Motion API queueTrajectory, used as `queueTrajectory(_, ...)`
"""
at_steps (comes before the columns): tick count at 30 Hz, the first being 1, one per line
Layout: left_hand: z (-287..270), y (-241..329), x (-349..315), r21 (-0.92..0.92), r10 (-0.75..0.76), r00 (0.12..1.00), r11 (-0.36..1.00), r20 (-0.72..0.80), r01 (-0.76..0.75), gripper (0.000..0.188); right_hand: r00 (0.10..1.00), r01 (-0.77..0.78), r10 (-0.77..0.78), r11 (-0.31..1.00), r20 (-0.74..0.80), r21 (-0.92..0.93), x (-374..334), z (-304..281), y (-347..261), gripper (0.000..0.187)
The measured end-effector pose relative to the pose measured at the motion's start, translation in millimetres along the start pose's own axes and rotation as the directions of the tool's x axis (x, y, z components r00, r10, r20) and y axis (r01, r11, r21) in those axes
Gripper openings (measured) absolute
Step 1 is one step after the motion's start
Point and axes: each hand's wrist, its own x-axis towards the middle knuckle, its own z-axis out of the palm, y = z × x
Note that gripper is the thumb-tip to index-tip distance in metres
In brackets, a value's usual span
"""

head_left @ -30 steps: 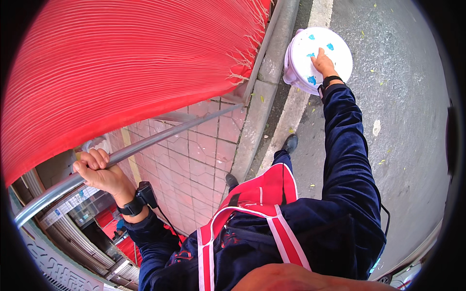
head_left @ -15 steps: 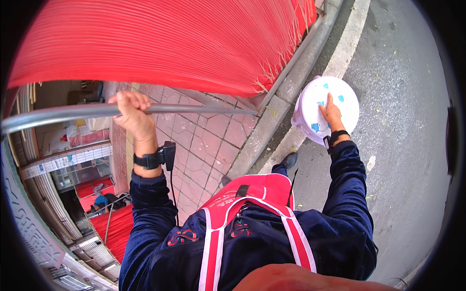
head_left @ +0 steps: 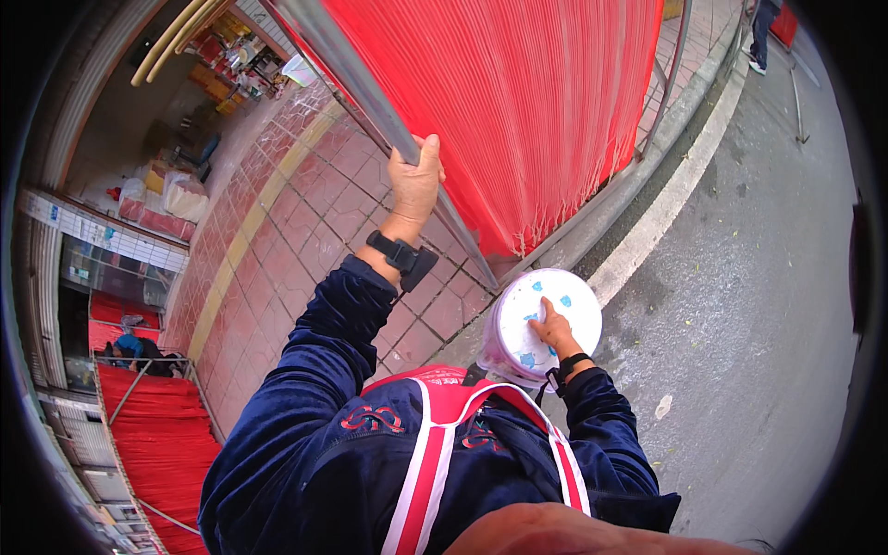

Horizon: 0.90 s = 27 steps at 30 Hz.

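My left hand [head_left: 416,190] is wrapped around a grey metal pole [head_left: 356,83] that slants along the left edge of a large sheet of red strands [head_left: 518,111]. My right hand [head_left: 555,328] is on the middle of a round stool [head_left: 578,314] with a white top, blue patches and lilac sides. Its forefinger lies stretched over the top, while the other fingers bend down at the centre, their tips hidden. The stool is held at my right side, close to the apron [head_left: 444,375]. Dark bands circle both wrists.
Pink paving [head_left: 296,250] with a yellow strip lies left, beside open shopfronts. A curb [head_left: 601,222] and white line [head_left: 666,213] border the grey road [head_left: 740,305]. Another person's legs [head_left: 760,37] show at the far right. Another framed red sheet [head_left: 157,425] hangs lower left.
My view has swung, and the pole now runs steeply instead of level. Both hands keep their holds. The stool appears lower and closer to my body, and the red sheet farther right.
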Motion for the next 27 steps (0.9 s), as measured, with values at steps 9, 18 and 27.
queueTrajectory(9,-10.3,13.4,-0.4,0.105,-0.064,0.998,0.993,0.012,0.062,0.024,0.969,-0.103,0.056,0.977,0.240,0.185,5.3,63.6,-97.8,0.083)
queueTrajectory(18,-191.6,-1.4,-42.6,0.455,-0.136,0.981,0.888,0.141,0.058,0.040,0.903,-0.213,0.062,0.924,0.424,0.319,57.6,140.8,-188.7,0.091)
queueTrajectory(27,-589.7,-35.3,-105.4,0.212,-0.447,0.860,0.841,-0.245,0.498,0.026,0.856,-0.155,-0.010,0.949,0.517,0.274,97.5,255.2,-359.3,0.097)
